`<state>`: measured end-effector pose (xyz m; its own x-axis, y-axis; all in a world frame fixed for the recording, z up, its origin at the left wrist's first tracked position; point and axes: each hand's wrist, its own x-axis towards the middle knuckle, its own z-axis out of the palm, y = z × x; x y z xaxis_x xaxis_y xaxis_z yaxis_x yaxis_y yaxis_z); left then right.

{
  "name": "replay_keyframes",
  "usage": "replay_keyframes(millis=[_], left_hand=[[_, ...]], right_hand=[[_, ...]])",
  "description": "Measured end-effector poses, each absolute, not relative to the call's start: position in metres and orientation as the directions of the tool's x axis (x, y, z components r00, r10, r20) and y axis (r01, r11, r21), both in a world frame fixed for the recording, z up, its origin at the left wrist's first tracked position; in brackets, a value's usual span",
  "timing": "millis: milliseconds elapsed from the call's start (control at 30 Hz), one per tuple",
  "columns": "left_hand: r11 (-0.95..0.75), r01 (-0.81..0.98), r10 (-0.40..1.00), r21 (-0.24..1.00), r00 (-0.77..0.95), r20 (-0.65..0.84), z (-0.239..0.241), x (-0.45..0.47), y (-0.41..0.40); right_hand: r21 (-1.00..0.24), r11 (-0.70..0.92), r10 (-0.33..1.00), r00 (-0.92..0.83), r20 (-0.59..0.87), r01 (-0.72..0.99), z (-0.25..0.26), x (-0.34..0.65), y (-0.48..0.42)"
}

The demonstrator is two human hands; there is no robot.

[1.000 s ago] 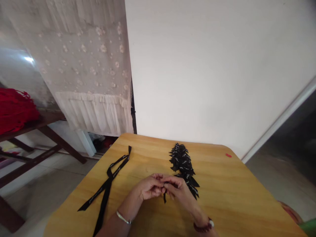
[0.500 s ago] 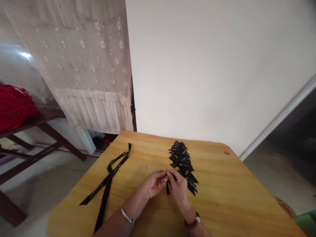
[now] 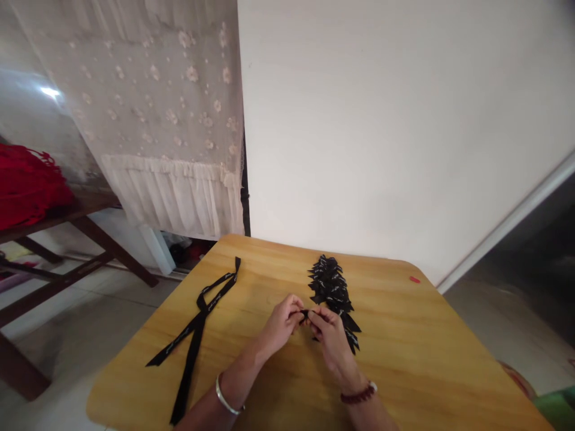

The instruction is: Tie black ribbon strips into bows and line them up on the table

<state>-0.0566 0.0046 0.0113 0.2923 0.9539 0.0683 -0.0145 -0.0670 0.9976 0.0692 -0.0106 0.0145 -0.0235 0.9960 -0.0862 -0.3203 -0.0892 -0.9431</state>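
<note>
Between my two hands is a short piece of black ribbon (image 3: 305, 314), mostly covered by the fingers. My left hand (image 3: 283, 322) pinches its left side, and my right hand (image 3: 329, 329) pinches it from the right, fingertips nearly meeting. Just beyond my right hand lies a row of black ribbon bows (image 3: 330, 281) with white lettering, overlapping one another on the table. Long loose black ribbons (image 3: 203, 311), also printed in white, lie crossed on the left side.
The wooden table (image 3: 431, 353) has rounded corners. A small red piece (image 3: 414, 279) lies near its far right corner. Behind stand a white wall panel (image 3: 381, 120) and a lace curtain (image 3: 175, 120). Red stringy material (image 3: 29, 185) is heaped on a dark wooden stand (image 3: 94, 206) at left.
Both hands have shifted their grip on the ribbon; the left hand has turned more palm-down. The ribbon end that hung below the fingers no longer shows there. The view has shifted slightly.
</note>
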Motion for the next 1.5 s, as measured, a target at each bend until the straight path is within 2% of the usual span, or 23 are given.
replay_keyframes(millis=[167,300,433,600,767,867,1000,1100,1267,1500], left_hand=[[0.167,-0.108,0.935,0.98,0.334,-0.122,0.013,-0.059,0.006],[0.407,-0.288,0.855,0.867,0.456,-0.249,0.014,-0.063,0.006],[0.52,-0.419,0.797,0.744,0.551,-0.247,0.013,-0.066,0.006],[0.507,-0.396,0.805,0.766,0.534,-0.258,0.017,-0.066,0.003],[0.434,-0.241,0.821,0.868,0.503,-0.271,0.021,-0.067,0.004],[0.339,-0.125,0.869,0.932,0.422,-0.259,0.016,-0.065,0.006],[0.22,-0.05,0.94,0.974,0.279,-0.197,0.011,-0.058,0.008],[0.158,-0.043,0.955,0.987,0.262,-0.141,0.011,-0.055,0.007],[0.15,-0.114,0.929,0.982,0.355,-0.101,0.011,-0.055,0.006],[0.141,-0.095,0.952,0.985,0.288,-0.108,0.002,-0.052,0.009]], right_hand=[[-0.841,-0.164,0.986,-0.094,-0.135,-0.515,0.012,0.069,-0.009],[-0.778,-0.207,0.974,-0.197,-0.109,-0.593,0.013,0.07,-0.009],[-0.778,-0.231,0.951,-0.305,-0.053,-0.585,0.019,0.074,-0.01],[-0.866,-0.181,0.959,-0.278,-0.051,-0.467,0.024,0.079,-0.012],[-0.953,-0.104,0.968,-0.25,-0.032,-0.284,0.021,0.081,-0.012],[-0.993,0.002,0.974,-0.225,0.03,-0.121,0.02,0.08,-0.011],[-0.985,0.164,0.98,-0.125,0.157,0.048,0.021,0.079,-0.008],[-0.973,0.209,0.973,-0.118,0.198,0.094,0.022,0.079,-0.007],[-0.965,0.234,0.97,-0.089,0.224,0.117,0.018,0.078,-0.007],[-0.953,0.262,0.964,-0.003,0.264,0.153,0.012,0.074,-0.008]])
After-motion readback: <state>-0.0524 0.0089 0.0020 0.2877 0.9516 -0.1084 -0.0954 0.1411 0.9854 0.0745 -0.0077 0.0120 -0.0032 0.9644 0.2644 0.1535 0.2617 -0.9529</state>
